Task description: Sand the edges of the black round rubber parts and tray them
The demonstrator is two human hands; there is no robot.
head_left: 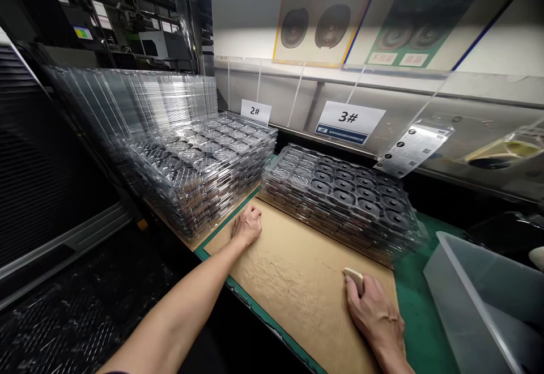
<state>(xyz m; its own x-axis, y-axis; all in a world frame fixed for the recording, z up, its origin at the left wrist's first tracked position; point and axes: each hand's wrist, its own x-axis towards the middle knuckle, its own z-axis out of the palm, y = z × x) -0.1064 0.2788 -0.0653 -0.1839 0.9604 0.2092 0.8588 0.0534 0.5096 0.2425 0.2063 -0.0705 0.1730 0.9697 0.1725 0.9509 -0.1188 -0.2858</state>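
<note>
My left hand (247, 224) rests on the cardboard sheet (293, 249), near its far left corner, with the fingers curled in. Whatever is under those fingers, if anything, is hidden. Over the right part of the sheet, my right hand (376, 311) grips a small flat beige piece (353, 275) between thumb and fingers. Beyond the sheet stands a stack of clear plastic trays (331, 215); its top tray holds several black ring-shaped parts (345, 197), while the pockets at its left end hold none. A taller stack of clear trays (212, 175) is left of my left hand.
A translucent plastic bin (463, 294) sits at the right on the green tabletop (431, 328). Signs marked 2# (255, 112) and 3# (349, 122) hang on the ledge behind the stacks. A dark slatted machine (46, 153) stands at the left.
</note>
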